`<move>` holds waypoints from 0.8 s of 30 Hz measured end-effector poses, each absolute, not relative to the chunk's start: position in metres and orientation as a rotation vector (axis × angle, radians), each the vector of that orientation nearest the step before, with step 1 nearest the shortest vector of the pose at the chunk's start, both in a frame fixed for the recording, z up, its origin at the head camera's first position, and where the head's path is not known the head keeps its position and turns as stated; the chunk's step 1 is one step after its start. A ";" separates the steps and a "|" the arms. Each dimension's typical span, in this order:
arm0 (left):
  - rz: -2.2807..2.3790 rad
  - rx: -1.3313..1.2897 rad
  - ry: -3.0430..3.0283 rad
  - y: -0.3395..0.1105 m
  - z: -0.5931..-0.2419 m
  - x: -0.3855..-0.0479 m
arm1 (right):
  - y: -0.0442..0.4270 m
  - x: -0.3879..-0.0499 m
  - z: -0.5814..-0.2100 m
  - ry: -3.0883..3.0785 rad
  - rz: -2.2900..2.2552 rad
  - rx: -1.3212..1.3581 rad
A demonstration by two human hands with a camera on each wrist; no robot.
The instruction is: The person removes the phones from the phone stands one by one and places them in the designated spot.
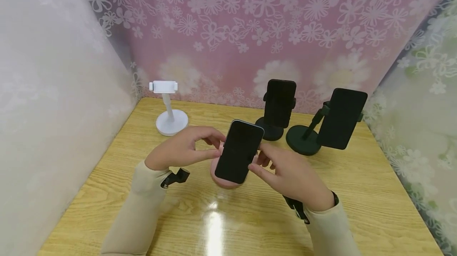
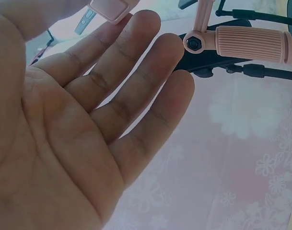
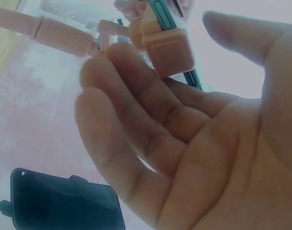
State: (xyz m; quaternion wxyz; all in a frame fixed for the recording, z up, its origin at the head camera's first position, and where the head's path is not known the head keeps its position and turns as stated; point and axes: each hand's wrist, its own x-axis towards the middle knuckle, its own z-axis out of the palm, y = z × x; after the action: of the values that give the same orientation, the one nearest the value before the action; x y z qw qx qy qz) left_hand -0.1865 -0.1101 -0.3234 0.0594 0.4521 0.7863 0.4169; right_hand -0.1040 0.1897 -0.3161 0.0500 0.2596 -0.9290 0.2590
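Note:
A dark-screened phone (image 1: 240, 151) sits tilted in a pink phone stand (image 1: 225, 183) at the table's middle. My left hand (image 1: 189, 147) is at the phone's left edge, thumb and fingertips beside the clamp. In the left wrist view, its relaxed fingers lie near a pink clamp pad (image 2: 110, 9); contact is unclear. At the opposite edge is my right hand (image 1: 289, 170), fingers loosely bent. The right wrist view shows its thumb apart from the pink clamp end (image 3: 169, 52), with fingers beside it. The stand's ribbed pole (image 3: 62, 37) is behind the phone.
A white phone stand (image 1: 171, 122) stands at the back left, its holder (image 1: 164, 86) without a phone. Behind and to the right, a black stand (image 1: 272, 131) and a dark green stand (image 1: 303, 140) each carry a phone. Fabric walls (image 1: 228, 18) enclose the wooden table (image 1: 185, 224).

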 end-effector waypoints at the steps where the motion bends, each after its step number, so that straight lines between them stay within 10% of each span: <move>1: 1.261 1.376 2.381 -0.110 -0.323 -0.186 | 0.189 -0.104 -0.316 -2.834 0.797 0.778; 24: 1.313 1.374 2.389 -0.105 -0.320 -0.178 | 0.181 -0.103 -0.320 -2.860 0.684 0.718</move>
State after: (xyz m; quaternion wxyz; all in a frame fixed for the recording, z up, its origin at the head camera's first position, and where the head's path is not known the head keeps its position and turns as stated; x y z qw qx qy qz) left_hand -0.1782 -0.1055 -0.3196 0.0446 0.4496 0.7819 0.4297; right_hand -0.1034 0.1813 -0.3201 0.0573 0.2367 -0.9433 0.2257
